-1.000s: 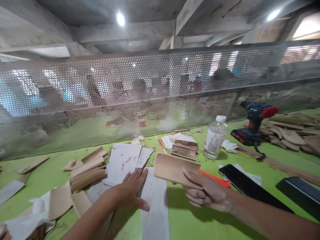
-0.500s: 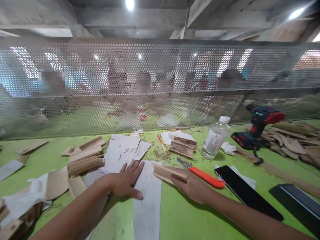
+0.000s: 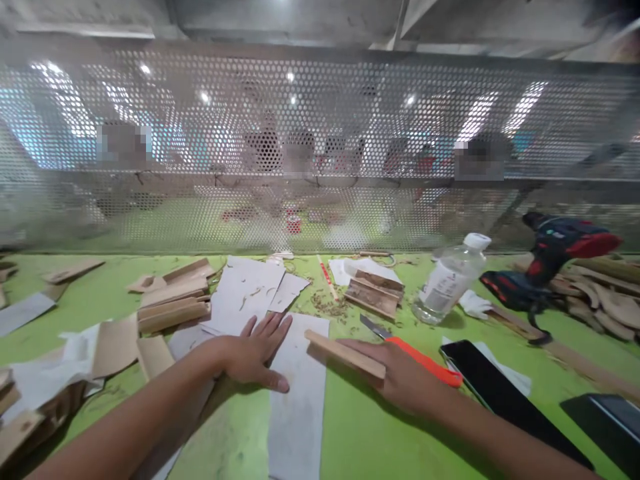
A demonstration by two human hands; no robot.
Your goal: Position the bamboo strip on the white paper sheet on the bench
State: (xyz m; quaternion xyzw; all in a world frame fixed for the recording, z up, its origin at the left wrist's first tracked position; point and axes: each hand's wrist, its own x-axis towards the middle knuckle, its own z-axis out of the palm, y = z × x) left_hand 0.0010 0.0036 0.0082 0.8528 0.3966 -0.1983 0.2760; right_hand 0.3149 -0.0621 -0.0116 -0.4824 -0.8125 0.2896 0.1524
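My left hand [image 3: 255, 357] lies flat with its fingers spread, pressing on the left edge of a long strip of sandpaper or paper [image 3: 299, 413], pale side up. My right hand [image 3: 395, 373] grips a curved piece of bamboo [image 3: 345, 353], its edge turned towards me, over the strip's right side. The fingers behind the piece are partly hidden. Just beyond the right hand lies an orange utility knife [image 3: 425, 362] with its blade out. Two hollowed bamboo pieces [image 3: 375, 293] rest farther back, beside a pile of shavings [image 3: 327, 305].
A clear bottle [image 3: 445, 283], a cordless drill [image 3: 550, 253], a black phone [image 3: 510, 400] and bamboo scraps [image 3: 595, 300] stand or lie on the right. More bamboo pieces [image 3: 173, 313] and pale sheets [image 3: 245, 287] cover the left. A perforated metal screen [image 3: 320, 213] closes the back.
The bamboo piece has tipped in my right hand, so its inner hollow no longer shows and its edge faces me. My left hand stays on the strip. The view has shifted slightly.
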